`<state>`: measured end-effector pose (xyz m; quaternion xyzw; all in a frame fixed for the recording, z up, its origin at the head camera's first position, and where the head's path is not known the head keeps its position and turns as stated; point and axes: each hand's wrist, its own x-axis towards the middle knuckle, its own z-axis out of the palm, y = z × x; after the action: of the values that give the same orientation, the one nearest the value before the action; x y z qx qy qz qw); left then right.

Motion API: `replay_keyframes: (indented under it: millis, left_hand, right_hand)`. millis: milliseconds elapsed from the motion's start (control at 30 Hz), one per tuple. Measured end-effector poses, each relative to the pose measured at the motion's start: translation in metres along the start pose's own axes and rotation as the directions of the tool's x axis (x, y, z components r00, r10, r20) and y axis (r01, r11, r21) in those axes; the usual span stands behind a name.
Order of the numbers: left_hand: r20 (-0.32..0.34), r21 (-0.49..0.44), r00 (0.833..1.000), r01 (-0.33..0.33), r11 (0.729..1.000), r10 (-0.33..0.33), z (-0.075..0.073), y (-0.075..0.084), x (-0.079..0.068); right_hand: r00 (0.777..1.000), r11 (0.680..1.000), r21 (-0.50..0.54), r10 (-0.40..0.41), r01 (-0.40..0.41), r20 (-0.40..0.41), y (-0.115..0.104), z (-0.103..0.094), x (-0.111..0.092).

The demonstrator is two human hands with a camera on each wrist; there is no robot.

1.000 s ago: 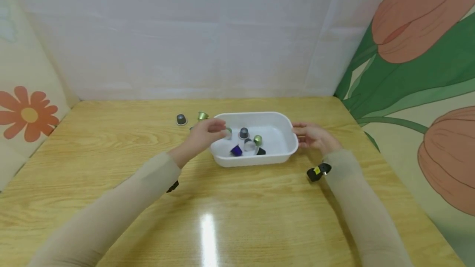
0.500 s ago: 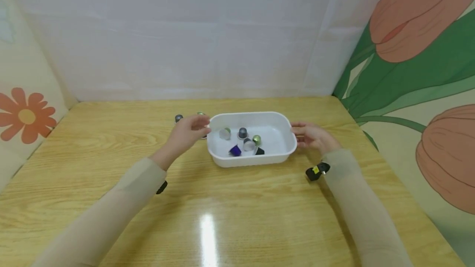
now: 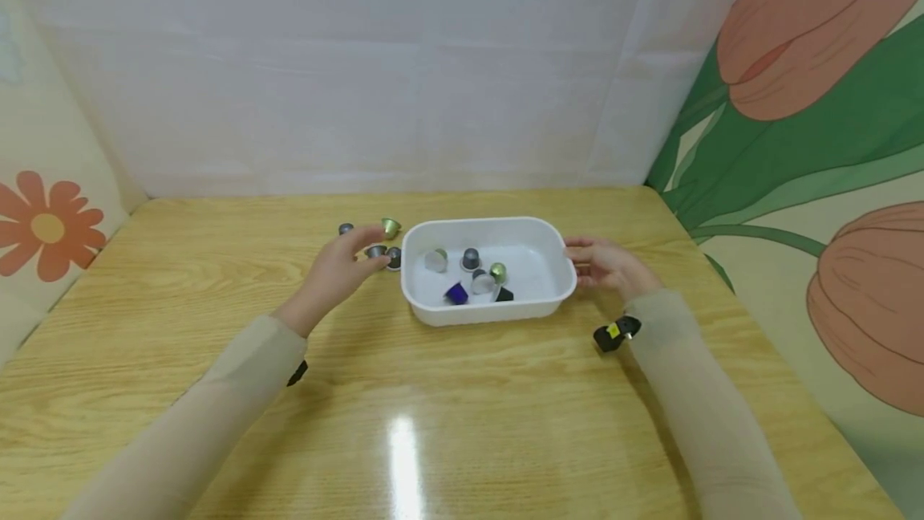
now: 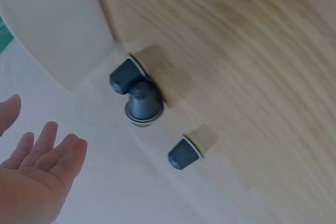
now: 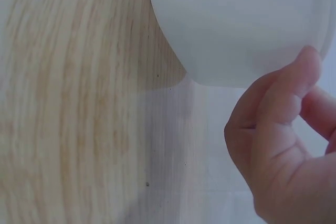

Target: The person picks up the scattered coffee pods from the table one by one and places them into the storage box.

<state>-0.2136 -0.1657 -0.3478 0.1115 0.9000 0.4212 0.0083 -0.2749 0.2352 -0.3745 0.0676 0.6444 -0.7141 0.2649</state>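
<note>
My left hand [image 3: 335, 275] hovers over the left part of the table with thumb and fingers spread, holding nothing. Near its fingertips lie a dark coffee capsule [image 3: 394, 258], a grey one [image 3: 375, 250] and a gold-green one [image 3: 391, 228]. Another dark capsule [image 3: 346, 228] shows partly behind the hand. In the left wrist view, a capsule [image 4: 182, 153] lies on its side, apart from two that touch. Fingers of my right hand [image 3: 609, 265] rest against the right end of a white tray [image 3: 491, 313]; in the right wrist view their tips touch its wall under the rim.
Inside the tray lie several capsules, among them a purple one [image 3: 456, 294], a green one [image 3: 498, 272] and a dark upright one [image 3: 471, 258]. A white sheet [image 3: 404, 103] hangs behind the wooden table [image 3: 476, 408]. Flower-patterned cloth [image 3: 866, 263] borders the right side.
My left hand has moved left, from over the tray's left end to the capsules beside it, uncovering some of them. The right hand stays at the tray's right end.
</note>
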Motion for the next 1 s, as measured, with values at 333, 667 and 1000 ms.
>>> replay_keyframes:
  millis: [333, 667, 1000]
  left_hand:
    - [0.013, 0.067, 1.0, 0.016, 0.998, -0.017, -0.003, -0.017, 0.005]
    - [0.051, 0.133, 0.997, 0.045, 0.99, -0.052, -0.002, -0.029, 0.01]
    - [0.125, 0.11, 0.989, 0.065, 0.992, -0.079, 0.003, -0.04, 0.023]
  right_hand:
    - [1.0, 1.0, -0.006, -0.008, 0.008, 0.005, 0.0, 0.001, 0.0]
    - [1.0, 1.0, -0.012, 0.002, -0.002, 0.0, 0.0, 0.001, 0.0]
    - [1.0, 1.0, -0.013, 0.015, -0.016, -0.01, -0.001, 0.001, -0.002]
